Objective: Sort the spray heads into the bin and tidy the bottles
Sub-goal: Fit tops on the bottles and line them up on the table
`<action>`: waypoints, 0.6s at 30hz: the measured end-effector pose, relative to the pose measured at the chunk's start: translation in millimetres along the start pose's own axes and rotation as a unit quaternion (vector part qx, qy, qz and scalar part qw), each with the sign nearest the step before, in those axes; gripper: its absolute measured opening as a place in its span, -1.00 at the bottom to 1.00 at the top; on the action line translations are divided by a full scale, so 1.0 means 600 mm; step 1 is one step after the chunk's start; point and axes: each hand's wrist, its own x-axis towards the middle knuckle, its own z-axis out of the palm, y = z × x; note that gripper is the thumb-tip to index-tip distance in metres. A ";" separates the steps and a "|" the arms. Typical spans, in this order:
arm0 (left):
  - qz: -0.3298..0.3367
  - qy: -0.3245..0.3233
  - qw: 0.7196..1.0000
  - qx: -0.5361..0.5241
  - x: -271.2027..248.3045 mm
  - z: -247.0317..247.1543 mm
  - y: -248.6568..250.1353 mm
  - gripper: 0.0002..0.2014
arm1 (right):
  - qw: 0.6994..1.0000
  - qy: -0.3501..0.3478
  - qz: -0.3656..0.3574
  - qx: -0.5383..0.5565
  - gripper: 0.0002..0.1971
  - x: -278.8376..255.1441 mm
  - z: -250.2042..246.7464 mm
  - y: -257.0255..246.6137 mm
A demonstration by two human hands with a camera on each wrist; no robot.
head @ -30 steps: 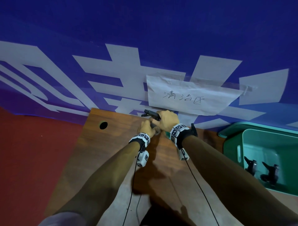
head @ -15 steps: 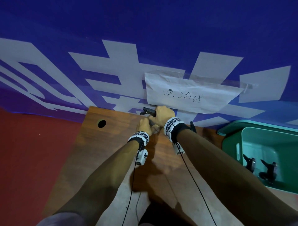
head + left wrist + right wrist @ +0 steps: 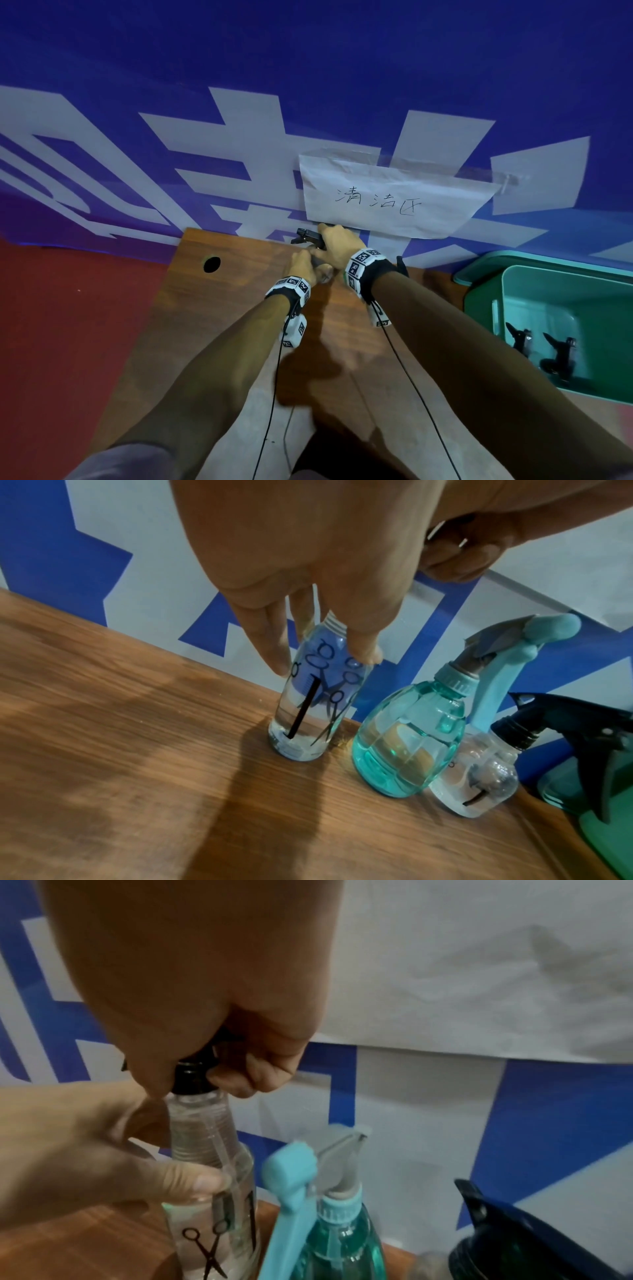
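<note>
A clear bottle [image 3: 315, 696] printed with scissors is stood upright at the back of the wooden desk [image 3: 120, 750], close against a blue and white banner. It is steadied by the left hand [image 3: 103, 1150], whose fingers and thumb are curled round its shoulder. Its black spray head [image 3: 195, 1080] is gripped at the collar by the right hand [image 3: 205, 988], fingers curled tight about it.

The bottle is judged light, rigid and smooth, holding only a little liquid, so it could slip or tip if the body were not held firmly while the collar is twisted. The collar is the best place to take hold, since a thin dip tube is seen running down inside and must be drawn out straight.

Three bottles are counted in a row: the clear one, a teal bottle [image 3: 407, 739] just beside it, and a small clear bottle [image 3: 479, 777] beyond. All three carry heads. Two black heads [image 3: 537, 349] are counted lying in the green bin [image 3: 486, 298] to the right of the desk.
</note>
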 end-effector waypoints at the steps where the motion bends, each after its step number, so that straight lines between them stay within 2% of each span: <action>1: 0.012 0.007 1.000 -0.015 0.003 0.004 -0.008 -0.62 | 1.000 -0.005 0.002 0.020 -0.66 -0.003 0.003 0.003; 3: 0.000 0.004 0.999 -0.033 -0.007 0.000 -0.004 -0.73 | 0.998 0.002 0.022 0.060 -0.73 -0.007 0.012 0.005; 6: 0.002 0.019 1.000 0.003 -0.033 -0.017 0.015 -0.79 | 0.993 0.011 0.052 0.108 -0.74 -0.009 0.021 -0.006; 10: 0.001 0.018 0.999 0.044 -0.042 -0.021 0.023 -0.82 | 0.989 0.020 0.078 0.124 -0.75 -0.013 0.020 -0.012; 18: 0.032 0.031 0.998 0.043 -0.050 -0.022 0.025 -0.81 | 0.983 0.027 0.102 0.148 -0.77 -0.017 0.023 -0.015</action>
